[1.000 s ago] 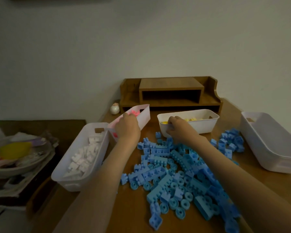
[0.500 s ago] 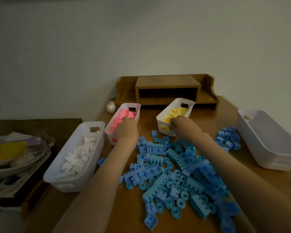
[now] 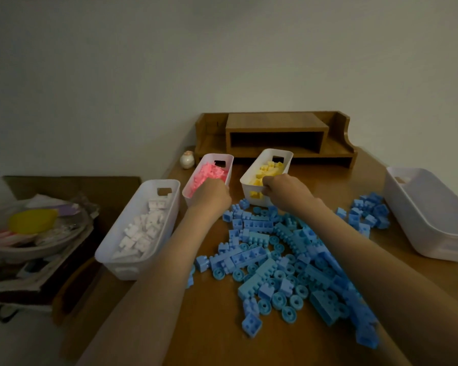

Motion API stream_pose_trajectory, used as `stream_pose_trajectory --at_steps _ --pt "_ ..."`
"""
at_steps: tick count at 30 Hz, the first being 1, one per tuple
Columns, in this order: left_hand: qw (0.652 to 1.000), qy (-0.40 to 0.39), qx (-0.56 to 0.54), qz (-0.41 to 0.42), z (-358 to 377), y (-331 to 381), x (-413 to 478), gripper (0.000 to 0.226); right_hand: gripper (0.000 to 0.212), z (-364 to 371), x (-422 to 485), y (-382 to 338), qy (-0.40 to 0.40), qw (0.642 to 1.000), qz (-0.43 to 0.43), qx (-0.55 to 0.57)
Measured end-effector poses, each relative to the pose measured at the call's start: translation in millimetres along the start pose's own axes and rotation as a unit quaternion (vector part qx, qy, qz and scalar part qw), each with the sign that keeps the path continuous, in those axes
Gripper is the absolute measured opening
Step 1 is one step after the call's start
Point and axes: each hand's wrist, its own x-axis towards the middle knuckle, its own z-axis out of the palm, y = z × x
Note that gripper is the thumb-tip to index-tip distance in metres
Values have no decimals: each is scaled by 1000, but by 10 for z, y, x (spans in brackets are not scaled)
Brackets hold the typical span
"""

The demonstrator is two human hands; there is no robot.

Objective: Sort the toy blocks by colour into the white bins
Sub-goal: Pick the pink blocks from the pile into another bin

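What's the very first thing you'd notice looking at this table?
The big heap of blue blocks spread over the middle of the wooden table. Behind it, the left hand grips the bin of pink blocks and the right hand grips the bin of yellow blocks.

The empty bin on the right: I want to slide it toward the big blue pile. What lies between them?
In the head view, a small cluster of blue blocks sits between the empty bin and the main blue pile, on the wooden table.

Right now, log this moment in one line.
left hand: on pink bin | right hand: on yellow bin | blue blocks: unsorted
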Motion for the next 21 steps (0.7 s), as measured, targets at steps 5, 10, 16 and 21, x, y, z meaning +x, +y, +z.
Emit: stream_pose_trajectory --at_steps 5,10,16,21 --pt "970 87 117 196 23 28 -121 45 19 67 33 -43 6 1000 3 15" --pt "905 73 274 318 174 118 -161 32 13 42 3 79 -17 1000 -9 8" --pt "909 -99 320 248 176 258 -168 35 11 37 -89 295 -16 999 1 30" --pt "940 -104 184 270 40 224 -291 30 18 44 -165 237 -15 999 -31 24"
